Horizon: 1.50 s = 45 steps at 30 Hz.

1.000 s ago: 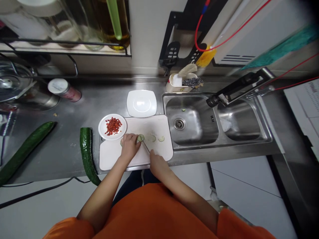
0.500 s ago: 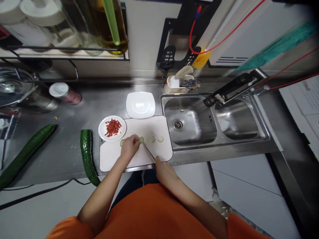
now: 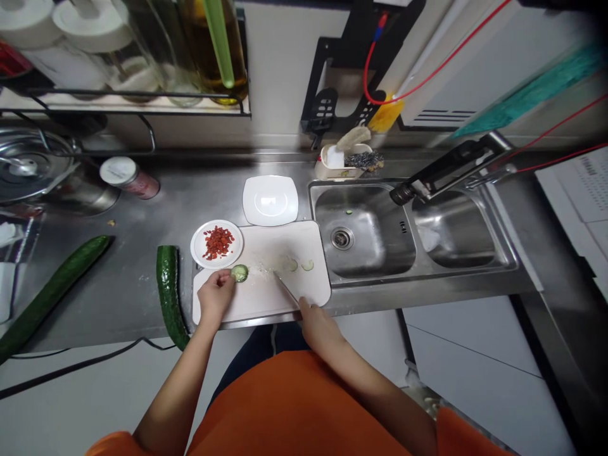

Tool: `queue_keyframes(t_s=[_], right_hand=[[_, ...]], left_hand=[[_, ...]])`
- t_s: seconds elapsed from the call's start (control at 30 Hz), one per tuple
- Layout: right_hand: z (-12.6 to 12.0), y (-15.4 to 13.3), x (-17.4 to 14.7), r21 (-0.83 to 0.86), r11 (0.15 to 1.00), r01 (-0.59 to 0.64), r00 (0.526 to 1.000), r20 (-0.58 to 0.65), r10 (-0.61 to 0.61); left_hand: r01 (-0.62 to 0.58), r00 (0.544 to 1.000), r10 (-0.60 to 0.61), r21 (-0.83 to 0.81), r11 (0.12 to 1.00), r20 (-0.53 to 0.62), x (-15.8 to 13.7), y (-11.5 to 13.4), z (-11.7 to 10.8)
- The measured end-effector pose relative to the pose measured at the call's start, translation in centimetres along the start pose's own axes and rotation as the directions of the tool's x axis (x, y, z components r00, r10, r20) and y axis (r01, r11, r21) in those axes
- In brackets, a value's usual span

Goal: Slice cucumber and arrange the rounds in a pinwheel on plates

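Note:
My left hand [image 3: 217, 294] is over the left part of the white cutting board [image 3: 266, 303], its fingertips pinched at the edge of a round green cucumber slice [image 3: 240, 273]. Whether more slices lie under that one I cannot tell. In my right hand [image 3: 318, 322] is the handle of a knife [image 3: 286, 288]; its thin blade points up and left, with the tip on the middle of the board. Thin cucumber scraps [image 3: 308, 265] and wet smears lie to the right of the tip.
A plate rim [image 3: 196, 248] surrounds chopped red pieces at the board's upper left. Behind the board is a white square plate [image 3: 270, 199]. A cut cucumber [image 3: 168, 288] and a longer cucumber [image 3: 57, 291] lie left. The double sink [image 3: 365, 269] is right, under a black faucet [image 3: 427, 174].
My left hand has moved left from beside the knife tip to the cucumber slice near the small plate. My right hand and the knife have hardly moved.

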State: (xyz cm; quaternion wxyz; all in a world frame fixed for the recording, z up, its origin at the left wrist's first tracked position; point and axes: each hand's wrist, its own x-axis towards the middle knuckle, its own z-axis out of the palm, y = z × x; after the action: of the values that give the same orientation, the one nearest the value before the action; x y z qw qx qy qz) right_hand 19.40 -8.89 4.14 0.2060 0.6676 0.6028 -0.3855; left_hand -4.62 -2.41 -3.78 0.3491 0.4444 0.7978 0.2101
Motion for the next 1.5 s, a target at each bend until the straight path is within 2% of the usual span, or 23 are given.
queue_keyframes(t_s=[0.1, 0.2, 0.27, 0.33, 0.43, 0.5, 0.6, 0.77, 0.93, 1.03, 1.13, 1.23, 1.3, 1.4, 1.5], right_hand=[[0.2, 0.5, -0.1, 0.002, 1.0, 0.02, 0.998, -0.063, -0.02], [0.6, 1.3, -0.6, 0.12, 0.986, 0.118, 0.977, -0.192, -0.093], [1.0, 2.0, -0.7, 0.202, 0.953, 0.225, 0.93, -0.335, -0.149], [1.5, 2.6, -0.4, 0.235, 0.931, 0.278, 0.875, -0.462, -0.145], [2.4, 3.3, 1.3, 0.208, 0.957, 0.201, 0.822, -0.567, -0.05], [2.8, 3.6, 3.1, 0.176, 0.978, 0.114, 0.792, -0.611, 0.018], [3.3, 4.0, 5.7, 0.151, 0.988, 0.018, 0.768, -0.635, 0.083], [4.2, 4.3, 7.7, 0.115, 0.993, -0.012, 0.758, -0.647, 0.084], [4.4, 4.4, 7.8, 0.134, 0.989, 0.057, 0.754, -0.655, 0.046], [3.8, 4.7, 6.9, 0.187, 0.969, 0.161, 0.706, -0.708, 0.02], [3.4, 4.6, 4.9, 0.218, 0.91, 0.353, 0.653, -0.754, -0.072], [3.4, 3.6, 3.2, 0.283, 0.822, 0.495, 0.707, -0.681, -0.191], [3.6, 2.8, 2.8, 0.348, 0.785, 0.513, 0.753, -0.621, -0.217], [3.7, 2.6, 2.9, 0.42, 0.766, 0.487, 0.79, -0.586, -0.181], [3.4, 3.8, 3.0, 0.44, 0.772, 0.458, 0.787, -0.604, -0.123]], left_hand=[[-0.022, 1.0, 0.023, 0.037, 0.999, -0.014, 0.1, -0.5, 0.3], [-0.149, 0.987, 0.156, 0.126, 0.981, -0.045, 0.0, -0.9, 0.4], [-0.298, 0.945, 0.319, 0.215, 0.93, -0.073, -0.1, -0.9, 0.5], [-0.44, 0.88, 0.473, 0.299, 0.847, -0.044, -0.3, -0.7, 0.6], [-0.581, 0.803, 0.583, 0.383, 0.718, 0.126, -0.6, 0.2, 0.7], [-0.623, 0.777, 0.583, 0.428, 0.655, 0.238, -0.5, 1.0, 0.8], [-0.653, 0.755, 0.558, 0.469, 0.595, 0.344, -0.1, 2.1, 0.7], [-0.683, 0.73, 0.537, 0.48, 0.551, 0.423, 0.7, 2.9, 0.2], [-0.681, 0.731, 0.526, 0.503, 0.532, 0.434, 0.8, 2.8, -0.1], [-0.676, 0.736, 0.529, 0.514, 0.529, 0.423, 0.7, 2.6, 0.0], [-0.674, 0.736, 0.552, 0.503, 0.541, 0.392, 0.5, 2.7, 0.2], [-0.675, 0.734, 0.579, 0.471, 0.568, 0.355, 0.3, 3.0, 0.7], [-0.68, 0.73, 0.591, 0.449, 0.58, 0.343, 0.3, 3.3, 1.0], [-0.681, 0.73, 0.596, 0.428, 0.594, 0.335, 0.5, 3.7, 1.2], [-0.669, 0.741, 0.591, 0.417, 0.614, 0.318, 0.6, 3.8, 1.2]])
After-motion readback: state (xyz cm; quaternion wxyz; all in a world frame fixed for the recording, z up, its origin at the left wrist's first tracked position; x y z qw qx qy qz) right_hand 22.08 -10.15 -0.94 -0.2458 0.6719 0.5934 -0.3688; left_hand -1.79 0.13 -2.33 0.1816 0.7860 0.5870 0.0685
